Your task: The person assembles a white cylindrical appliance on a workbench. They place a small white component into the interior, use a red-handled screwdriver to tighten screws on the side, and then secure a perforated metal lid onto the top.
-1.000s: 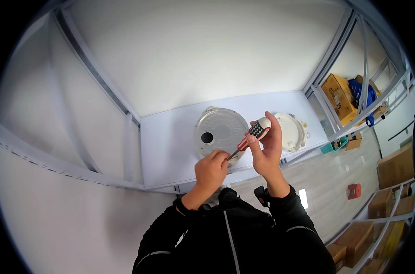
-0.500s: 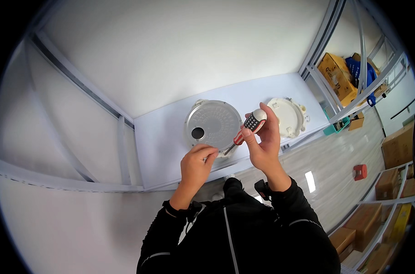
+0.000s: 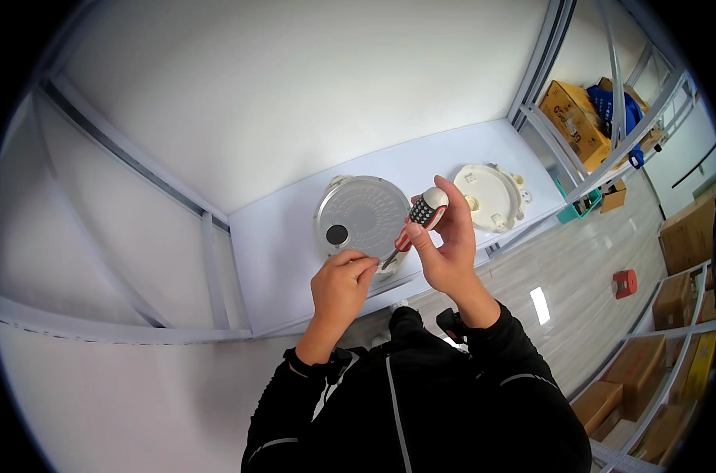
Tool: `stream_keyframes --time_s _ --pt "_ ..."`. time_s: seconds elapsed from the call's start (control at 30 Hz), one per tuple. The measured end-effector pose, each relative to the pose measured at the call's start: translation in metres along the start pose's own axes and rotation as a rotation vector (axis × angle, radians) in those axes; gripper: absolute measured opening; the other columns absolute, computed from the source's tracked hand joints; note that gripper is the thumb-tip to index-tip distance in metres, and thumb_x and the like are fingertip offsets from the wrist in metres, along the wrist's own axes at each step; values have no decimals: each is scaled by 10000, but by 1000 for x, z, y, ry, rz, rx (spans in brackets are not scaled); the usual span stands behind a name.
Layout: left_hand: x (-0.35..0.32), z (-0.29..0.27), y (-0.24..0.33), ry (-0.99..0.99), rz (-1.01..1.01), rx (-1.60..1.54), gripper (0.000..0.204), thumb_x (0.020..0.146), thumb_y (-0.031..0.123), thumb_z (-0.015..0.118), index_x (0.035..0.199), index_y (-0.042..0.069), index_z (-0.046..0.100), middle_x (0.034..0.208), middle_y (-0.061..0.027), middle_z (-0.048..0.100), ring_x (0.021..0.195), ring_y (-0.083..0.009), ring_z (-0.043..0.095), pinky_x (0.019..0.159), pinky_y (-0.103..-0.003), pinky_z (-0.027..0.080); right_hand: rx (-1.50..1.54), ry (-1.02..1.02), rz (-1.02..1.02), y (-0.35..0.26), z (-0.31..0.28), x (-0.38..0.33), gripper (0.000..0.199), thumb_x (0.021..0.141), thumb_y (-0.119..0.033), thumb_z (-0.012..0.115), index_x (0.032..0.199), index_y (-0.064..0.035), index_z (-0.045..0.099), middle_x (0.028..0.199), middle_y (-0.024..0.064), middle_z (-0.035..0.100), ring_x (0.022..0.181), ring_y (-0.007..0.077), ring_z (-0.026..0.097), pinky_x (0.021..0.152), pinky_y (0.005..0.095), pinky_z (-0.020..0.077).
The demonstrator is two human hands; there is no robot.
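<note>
My right hand (image 3: 451, 251) grips a screwdriver (image 3: 425, 211) by its red, white and dark patterned handle. The shaft slants down and left to the near rim of a round appliance part (image 3: 370, 213) with a silver metal face, a black disc and pale edges. At that rim, close to the screwdriver's tip, the fingertips of my left hand (image 3: 344, 282) are pinched together. Whatever they hold is too small to make out. Whether the tip touches the rim cannot be told.
Farther right on the white table (image 3: 279, 244) lies a cream round cover (image 3: 488, 197) with lugs on its edge. Grey frame posts (image 3: 129, 150) stand at both sides. A teal basket (image 3: 574, 206), cardboard boxes (image 3: 574, 126) and a red stool (image 3: 624, 284) are off to the right.
My right hand and the screwdriver have shifted slightly left, bringing the tip nearer my left fingertips. The left hand keeps its pinch. The whole view has shifted a little.
</note>
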State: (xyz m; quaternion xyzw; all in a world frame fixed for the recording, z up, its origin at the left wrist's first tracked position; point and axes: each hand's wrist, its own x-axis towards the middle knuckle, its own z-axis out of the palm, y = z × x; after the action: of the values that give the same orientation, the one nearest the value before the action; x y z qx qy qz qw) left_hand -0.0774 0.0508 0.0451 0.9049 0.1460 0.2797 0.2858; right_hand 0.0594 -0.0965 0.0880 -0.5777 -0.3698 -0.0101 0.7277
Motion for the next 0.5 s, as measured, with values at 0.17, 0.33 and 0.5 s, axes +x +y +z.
stream_keyframes --time_s 0.17,0.33,0.5 --pt "1 -1 2 -7 13 51 76 866 173 833 939 172 855 930 48 754 839 -220 725 697 -357 572 -12 -2 -23 -2 1 1 715 980 -35 754 1597 -1 395 1170 103 656 976 159 670 872 342 582" --pt "1 0 5 -3 42 39 72 875 161 824 943 159 850 933 43 753 841 -222 723 697 -354 572 0 3 -6 -3 3 -2 711 979 -32 753 1593 5 397 1170 106 658 973 158 672 866 339 583" --pt "-2 3 -3 6 9 -44 81 875 158 827 952 140 840 955 24 757 860 -233 729 720 -355 578 -21 7 -28 -3 4 -2 705 981 -42 753 1589 8 400 1174 113 659 973 161 673 869 340 584"
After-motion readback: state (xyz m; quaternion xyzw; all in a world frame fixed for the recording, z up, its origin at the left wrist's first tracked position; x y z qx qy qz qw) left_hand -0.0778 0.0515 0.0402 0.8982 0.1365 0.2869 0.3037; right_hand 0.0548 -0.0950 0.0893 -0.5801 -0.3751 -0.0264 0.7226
